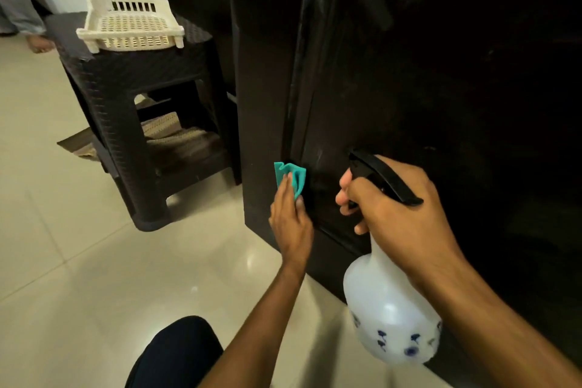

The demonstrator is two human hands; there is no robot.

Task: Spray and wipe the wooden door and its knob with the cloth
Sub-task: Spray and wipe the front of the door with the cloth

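Left hand (291, 217) presses the cloth (291, 178) flat-fingered to wipe the door (441, 72); right hand (396, 208) grips the spray bottle (387, 309), aimed ready.

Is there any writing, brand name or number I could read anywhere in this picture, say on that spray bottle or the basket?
No readable text anywhere.
Spray bottle: only blue printed marks low on its side, too blurred to tell whether they are letters or a pattern.
White basket on the dark stool: no label shows.
Teal cloth and dark door: no writing shows.
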